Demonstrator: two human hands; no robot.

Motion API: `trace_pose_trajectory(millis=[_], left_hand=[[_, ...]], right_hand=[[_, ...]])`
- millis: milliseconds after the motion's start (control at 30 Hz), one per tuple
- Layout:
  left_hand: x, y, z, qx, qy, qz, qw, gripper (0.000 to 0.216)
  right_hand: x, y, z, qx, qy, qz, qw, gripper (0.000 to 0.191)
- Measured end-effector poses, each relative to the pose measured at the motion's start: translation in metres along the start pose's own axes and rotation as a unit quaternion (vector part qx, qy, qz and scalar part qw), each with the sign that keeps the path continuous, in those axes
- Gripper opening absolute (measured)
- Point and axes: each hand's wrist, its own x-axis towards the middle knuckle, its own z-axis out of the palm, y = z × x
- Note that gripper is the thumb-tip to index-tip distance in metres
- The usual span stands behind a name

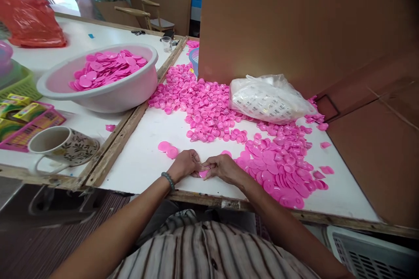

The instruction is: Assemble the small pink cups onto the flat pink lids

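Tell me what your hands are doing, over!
Left hand and right hand together, pinching one pink piece. Pink disc pile beside right hand. Two loose discs by left hand. Over.

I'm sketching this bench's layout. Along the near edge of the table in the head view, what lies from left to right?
Patterned mug → two loose pink discs → left hand → pink cap pinched between both hands → right hand → heap of flat pink discs → brown cardboard sheet.

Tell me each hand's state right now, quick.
Left hand: closed on the small pink piece.
Right hand: closed on the same piece.
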Motion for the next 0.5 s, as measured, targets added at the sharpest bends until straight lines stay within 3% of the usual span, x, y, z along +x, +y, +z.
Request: trace_pose_trajectory(millis=[133,267,333,400,500], left_hand=[[0.001,0.001,0.001,0.018,-0.016,-0.008,1.000,0.046],[-0.006,-0.001,-0.002,0.133,-0.019,0.087,0.987,0.031],[-0.015,0.000,-0.007,0.247,0.047,0.147,0.957,0.021],[-0.026,0.002,-0.017,0.355,0.136,0.164,0.910,0.014],[-0.042,0.008,-0.031,0.474,0.236,0.129,0.838,0.012]], right_hand=[[-0.005,0.003,0.006,-0.019,0.014,0.001,1.000,0.025],[-0.019,0.003,0.004,-0.129,0.087,-0.071,0.985,0.021],[-0.028,0.004,-0.002,-0.199,0.179,-0.083,0.960,0.020],[-0.034,0.008,-0.007,-0.268,0.258,-0.066,0.926,0.020],[-0.033,0.013,-0.015,-0.316,0.256,-0.065,0.911,0.022]])
